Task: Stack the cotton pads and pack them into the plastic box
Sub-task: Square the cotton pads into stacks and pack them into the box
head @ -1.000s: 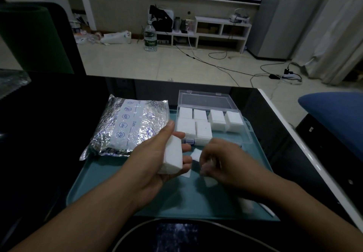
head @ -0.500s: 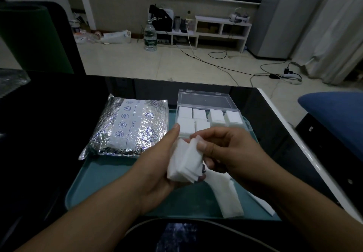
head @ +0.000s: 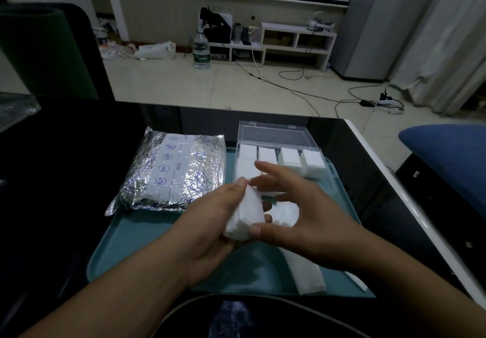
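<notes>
Over the teal tray (head: 147,245), my left hand (head: 207,222) grips a thick stack of white cotton pads (head: 246,219), thumb on top and fingers underneath. My right hand (head: 302,214) is just to the right of the stack with its fingers spread and straight, and its thumb touches the stack's near edge. Behind the hands stands the clear plastic box (head: 273,133), lid open toward the back, with several white pad stacks (head: 289,157) in it; its front left part is hidden by my fingers. A row of loose pads (head: 305,272) lies on the tray under my right wrist.
A silver foil bag (head: 173,171) lies on the tray's back left part. The tray sits on a black table whose white edge (head: 410,198) runs along the right. A blue seat (head: 447,158) is beyond that edge.
My right hand picked pads off the tray, laid them against the stack in my left hand, then let go and spread its fingers. The stack is squarer now.
</notes>
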Demonstrator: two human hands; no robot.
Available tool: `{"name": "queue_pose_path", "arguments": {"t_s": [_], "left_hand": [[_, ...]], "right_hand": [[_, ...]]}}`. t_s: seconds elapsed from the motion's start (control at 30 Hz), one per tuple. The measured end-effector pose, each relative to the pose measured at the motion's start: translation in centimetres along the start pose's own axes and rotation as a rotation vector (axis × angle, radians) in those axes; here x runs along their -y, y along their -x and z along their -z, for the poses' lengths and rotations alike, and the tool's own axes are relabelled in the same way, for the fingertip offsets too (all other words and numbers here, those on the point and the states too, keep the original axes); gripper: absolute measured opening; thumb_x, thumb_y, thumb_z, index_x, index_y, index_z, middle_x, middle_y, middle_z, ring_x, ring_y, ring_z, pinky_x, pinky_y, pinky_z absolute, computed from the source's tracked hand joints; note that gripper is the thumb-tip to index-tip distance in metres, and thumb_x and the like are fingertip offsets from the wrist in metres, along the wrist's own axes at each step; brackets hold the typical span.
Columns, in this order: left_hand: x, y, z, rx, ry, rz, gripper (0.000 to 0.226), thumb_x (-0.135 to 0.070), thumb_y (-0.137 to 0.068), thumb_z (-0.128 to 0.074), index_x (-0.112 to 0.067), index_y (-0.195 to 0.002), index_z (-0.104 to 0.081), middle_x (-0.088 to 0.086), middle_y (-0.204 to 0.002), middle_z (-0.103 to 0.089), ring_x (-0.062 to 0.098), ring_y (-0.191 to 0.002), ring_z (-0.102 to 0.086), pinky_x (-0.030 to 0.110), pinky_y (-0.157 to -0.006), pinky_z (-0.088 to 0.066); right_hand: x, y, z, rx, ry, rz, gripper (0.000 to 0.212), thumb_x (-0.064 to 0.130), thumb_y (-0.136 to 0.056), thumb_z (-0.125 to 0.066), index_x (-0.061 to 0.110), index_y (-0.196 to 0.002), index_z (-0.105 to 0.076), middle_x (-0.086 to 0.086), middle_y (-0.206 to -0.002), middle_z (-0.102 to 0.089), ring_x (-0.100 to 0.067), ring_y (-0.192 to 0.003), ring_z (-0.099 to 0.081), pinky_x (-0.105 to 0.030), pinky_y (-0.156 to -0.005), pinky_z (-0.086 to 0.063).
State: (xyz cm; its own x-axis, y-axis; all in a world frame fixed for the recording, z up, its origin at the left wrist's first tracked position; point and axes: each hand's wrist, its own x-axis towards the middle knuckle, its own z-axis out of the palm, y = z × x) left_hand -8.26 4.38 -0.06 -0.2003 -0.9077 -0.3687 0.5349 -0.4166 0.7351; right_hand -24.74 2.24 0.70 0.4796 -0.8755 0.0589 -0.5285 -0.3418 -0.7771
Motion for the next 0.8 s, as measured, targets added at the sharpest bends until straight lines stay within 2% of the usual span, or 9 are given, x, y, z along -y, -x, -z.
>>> {"name": "queue_pose_path", "arguments": {"t_s": [0.07,0.2,0.3,0.37,0.43,0.57,0.63,0.73,0.8], "left_hand": [[0.10,0.02,-0.06,0.009,-0.021,-0.002,0.039,-0.030,-0.094,-0.051,-0.007,-0.124,-0.061,0.020,-0.112,-0.070,0.030,-0.080,-0.072,0.035,-0.066,-0.062],[0.22,0.01,-0.16,0.045,-0.015,0.007,0.047,-0.033,-0.085,-0.056,-0.007,-0.124,-0.062,0.021,-0.102,-0.071,0.034,-0.078,-0.071,0.033,-0.060,-0.060],[0.11,0.02,-0.21,0.063,-0.015,0.002,0.048,-0.034,-0.081,-0.057,-0.009,-0.121,-0.063,0.022,-0.097,-0.071,0.036,-0.078,-0.071,0.036,-0.064,-0.061],[0.13,-0.02,-0.15,0.065,0.001,-0.007,0.046,-0.033,-0.083,-0.056,-0.008,-0.121,-0.062,0.019,-0.098,-0.073,0.032,-0.075,-0.071,0.034,-0.062,-0.061],[0.16,-0.05,-0.09,0.063,-0.011,-0.016,0.044,-0.033,-0.093,-0.051,-0.005,-0.125,-0.059,0.019,-0.105,-0.072,0.030,-0.075,-0.070,0.034,-0.064,-0.060],[0.13,-0.18,0.16,0.020,0.010,-0.038,0.040,-0.031,-0.095,-0.050,-0.004,-0.124,-0.058,0.017,-0.095,-0.073,0.031,-0.079,-0.073,0.034,-0.060,-0.059],[0.07,-0.16,0.18,0.013,0.016,-0.038,0.039,-0.030,-0.096,-0.050,-0.005,-0.124,-0.059,0.017,-0.098,-0.073,0.030,-0.079,-0.073,0.032,-0.059,-0.058],[0.09,-0.23,0.22,-0.011,0.013,-0.043,0.040,-0.030,-0.092,-0.053,-0.004,-0.121,-0.061,0.022,-0.110,-0.070,0.030,-0.079,-0.072,0.033,-0.060,-0.058],[0.11,-0.19,0.19,-0.023,0.007,-0.043,0.045,-0.032,-0.085,-0.057,-0.004,-0.119,-0.062,0.024,-0.107,-0.070,0.033,-0.077,-0.071,0.033,-0.056,-0.058]], "right_hand": [[-0.17,0.00,-0.19,-0.005,0.024,0.038,0.089,0.036,-0.071,-0.084,0.039,-0.145,-0.035,0.027,-0.124,-0.056,0.010,-0.119,-0.049,-0.019,-0.104,-0.040],[-0.19,0.01,-0.21,-0.036,0.025,0.064,0.088,0.034,-0.069,-0.086,0.044,-0.143,-0.037,0.024,-0.126,-0.055,0.008,-0.119,-0.049,-0.009,-0.094,-0.043],[-0.02,0.13,-0.02,-0.012,0.029,0.073,0.087,0.040,-0.072,-0.082,0.040,-0.146,-0.034,0.023,-0.130,-0.050,0.010,-0.120,-0.046,-0.004,-0.089,-0.041],[0.02,0.15,-0.04,-0.026,0.073,0.121,0.077,0.046,-0.076,-0.076,0.034,-0.143,-0.041,0.021,-0.127,-0.053,0.007,-0.118,-0.049,-0.012,-0.095,-0.043],[0.21,0.19,-0.12,-0.032,0.082,0.173,0.062,0.043,-0.078,-0.072,0.032,-0.135,-0.052,0.020,-0.118,-0.057,0.000,-0.110,-0.055,-0.022,-0.091,-0.047],[0.42,0.20,-0.37,-0.046,0.075,0.219,0.053,0.030,-0.077,-0.073,0.027,-0.129,-0.061,0.018,-0.106,-0.058,-0.004,-0.100,-0.058,-0.025,-0.080,-0.051],[0.24,0.10,-0.39,-0.091,0.081,0.243,0.051,0.026,-0.076,-0.075,0.023,-0.125,-0.064,0.015,-0.105,-0.062,-0.003,-0.096,-0.059,-0.023,-0.078,-0.051],[-0.05,-0.02,-0.01,-0.128,0.117,0.230,0.056,0.033,-0.075,-0.077,0.026,-0.128,-0.059,0.015,-0.115,-0.061,0.003,-0.105,-0.056,-0.014,-0.083,-0.046],[-0.25,-0.01,0.23,-0.081,0.133,0.175,0.070,0.041,-0.075,-0.078,0.033,-0.138,-0.049,0.021,-0.130,-0.052,0.006,-0.121,-0.046,-0.016,-0.096,-0.041]]}}
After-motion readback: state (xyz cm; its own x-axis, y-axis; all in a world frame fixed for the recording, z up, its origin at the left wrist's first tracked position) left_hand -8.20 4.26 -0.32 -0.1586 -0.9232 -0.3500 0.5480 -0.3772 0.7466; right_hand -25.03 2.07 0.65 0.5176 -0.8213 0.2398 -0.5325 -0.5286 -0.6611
